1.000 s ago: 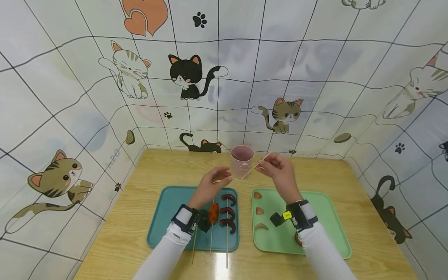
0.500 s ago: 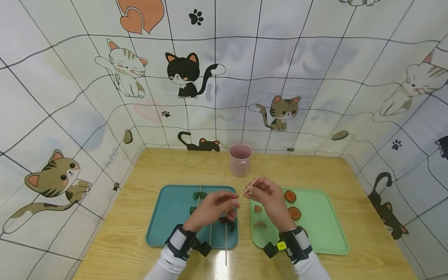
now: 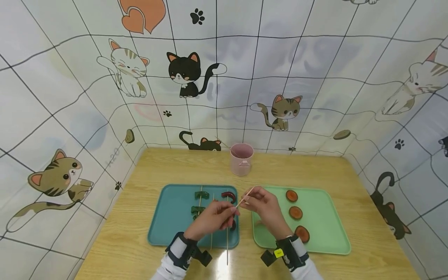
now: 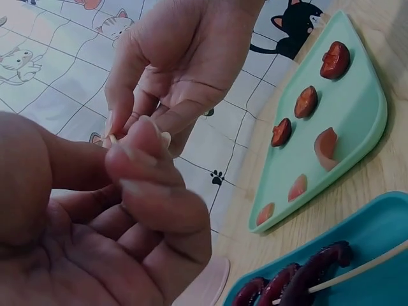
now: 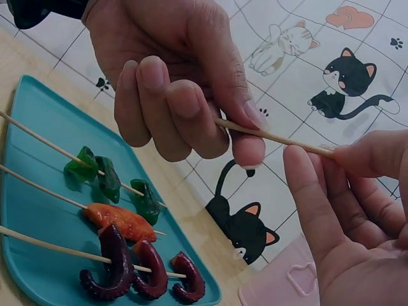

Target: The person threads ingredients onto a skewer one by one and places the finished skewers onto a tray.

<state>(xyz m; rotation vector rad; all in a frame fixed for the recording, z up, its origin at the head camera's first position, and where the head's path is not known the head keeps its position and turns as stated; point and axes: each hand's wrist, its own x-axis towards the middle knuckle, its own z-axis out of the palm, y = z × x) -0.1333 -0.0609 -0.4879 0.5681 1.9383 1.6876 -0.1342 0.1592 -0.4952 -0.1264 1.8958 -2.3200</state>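
Observation:
In the head view, my left hand (image 3: 210, 219) and right hand (image 3: 266, 210) meet above the gap between two trays. A thin bamboo skewer (image 5: 277, 137) runs between them. My left thumb and fingers pinch one end of it, and my right thumb and fingers pinch the other; no food shows on its visible length. Under my left hand lies the blue tray (image 3: 171, 221), with skewers of green pepper-like pieces (image 5: 108, 180), an orange piece (image 5: 121, 220) and dark red octopus tentacles (image 5: 115, 271). My right hand partly covers the green tray (image 3: 329, 229).
Three brown mushroom caps (image 4: 336, 60) and three pinkish curved slices (image 4: 325, 148) lie on the green tray. Behind the trays stands a pink cup (image 3: 241, 163). A cat-patterned sheet (image 3: 238, 97) hangs behind and beside the wooden table (image 3: 301, 171).
My right hand has brought the skewer down and left from beside the cup. My left hand, open earlier, has come toward it and now pinches its lower end.

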